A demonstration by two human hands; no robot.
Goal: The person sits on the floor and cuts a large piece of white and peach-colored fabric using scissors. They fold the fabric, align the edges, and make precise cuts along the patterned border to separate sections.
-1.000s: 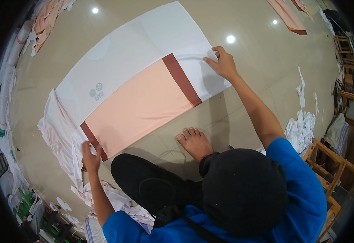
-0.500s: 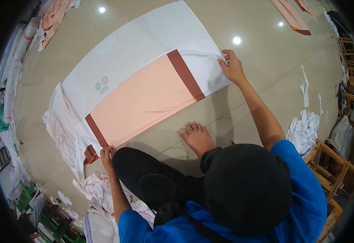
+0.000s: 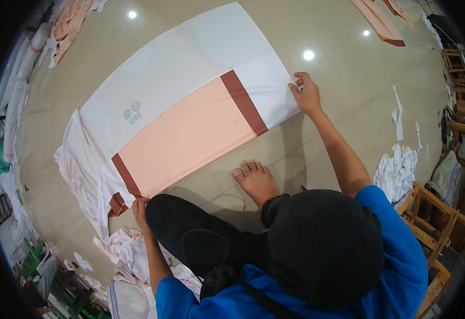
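Note:
A long piece of printed fabric [image 3: 184, 133] lies spread on the floor, folded so that a peach panel between two maroon bands faces up beside a white area with small grey-green emblems. At its right end, my right hand [image 3: 307, 97] pinches the white edge between thumb and fingers. Close to my bent knee, my left hand [image 3: 140, 213] is closed on the near edge, beside the left maroon band; the knee partly hides its fingers. Beyond that hand the fabric's left end lies in loose white folds with a small maroon corner showing.
Glossy tiles form the floor [image 3: 344, 133]. Crumpled white and pale pink cloth [image 3: 126, 250] lies beside my left arm. White scraps [image 3: 397, 170] and a wooden frame [image 3: 429, 218] are at right. Peach pieces [image 3: 73, 26] lie at far left, more at far right. My bare foot [image 3: 256, 181] stands near the fabric.
The peach panel lies smoother, with fewer wrinkles near its close edge. My right hand has come slightly nearer, still at the white edge; my left hand stays at the near edge.

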